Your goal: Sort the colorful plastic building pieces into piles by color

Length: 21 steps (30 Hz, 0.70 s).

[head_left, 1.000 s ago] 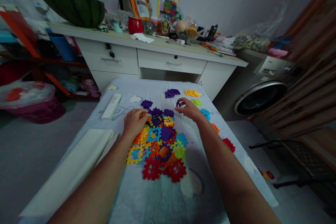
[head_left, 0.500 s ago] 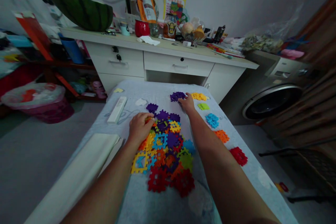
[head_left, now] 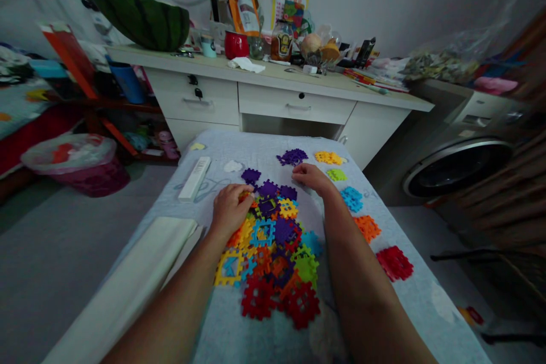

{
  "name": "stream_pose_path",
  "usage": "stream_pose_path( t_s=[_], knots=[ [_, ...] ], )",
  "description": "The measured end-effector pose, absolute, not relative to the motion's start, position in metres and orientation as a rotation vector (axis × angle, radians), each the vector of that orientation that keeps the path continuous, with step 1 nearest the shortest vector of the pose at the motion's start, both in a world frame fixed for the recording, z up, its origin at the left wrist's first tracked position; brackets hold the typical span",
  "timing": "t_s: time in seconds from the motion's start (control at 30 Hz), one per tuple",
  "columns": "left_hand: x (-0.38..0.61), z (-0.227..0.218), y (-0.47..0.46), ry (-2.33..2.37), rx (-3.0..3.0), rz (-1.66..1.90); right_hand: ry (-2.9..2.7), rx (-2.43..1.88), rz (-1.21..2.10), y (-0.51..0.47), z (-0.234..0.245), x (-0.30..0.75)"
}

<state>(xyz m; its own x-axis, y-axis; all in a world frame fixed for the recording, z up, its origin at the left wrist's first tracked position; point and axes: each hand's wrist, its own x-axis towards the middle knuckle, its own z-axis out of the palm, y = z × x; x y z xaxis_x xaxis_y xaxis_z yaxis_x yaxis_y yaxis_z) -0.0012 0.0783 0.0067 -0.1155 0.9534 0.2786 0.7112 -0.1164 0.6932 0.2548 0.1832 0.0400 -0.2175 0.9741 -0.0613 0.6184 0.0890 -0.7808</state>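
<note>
At the far left of the frame, a lined bin [head_left: 74, 165] stands on the floor. Next, on a table covered with pale blue cloth [head_left: 256, 344], come a folded cream sheet [head_left: 132, 273] at lower left and a slim white box [head_left: 194, 180] above it.

Just left of centre, the left hand [head_left: 232, 209] rests at the left edge of a heap of notched plastic pieces [head_left: 284, 231], as it did a second ago. Its fingertips are partly lost among the pieces, so I cannot tell whether it grips one. The heap fills the middle of the frame in mixed colours, two red pieces at its lower end.

Right of centre, the right hand [head_left: 314, 178] has changed most. Half a second ago it was at the purple group [head_left: 292, 156]; now it has drawn back just below it, fingers loosely curled. No piece shows in it, though I cannot tell whether the fingertips meet. My judgement is that a purple piece was left there, freeing this hand.

Further right, single-colour groups descend the table's edge: yellow [head_left: 328, 157], green [head_left: 336, 174], blue [head_left: 352, 198], orange [head_left: 367, 228] and red [head_left: 394, 263]. Much remains in the mixed heap.
</note>
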Motion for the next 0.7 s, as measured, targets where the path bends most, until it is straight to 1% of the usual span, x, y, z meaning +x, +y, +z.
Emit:
stream_pose_path(
  t_s=[0.13,0.3,0.57,0.7],
  knots=[
    [-0.001,0.007,0.078,1.845,1.844,1.061,-2.349,-1.623,0.931,0.174,0.063,0.252],
    [-0.001,0.006,0.078,1.85,1.84,1.059,-2.553,-1.667,0.88,0.168,0.073,0.239],
    [-0.001,0.007,0.078,1.839,1.829,1.07,-2.437,-1.581,1.037,0.169,0.07,0.243],
    [-0.001,0.007,0.078,1.849,1.821,1.075,-2.186,-1.536,1.323,0.169,0.068,0.25]
  ],
)
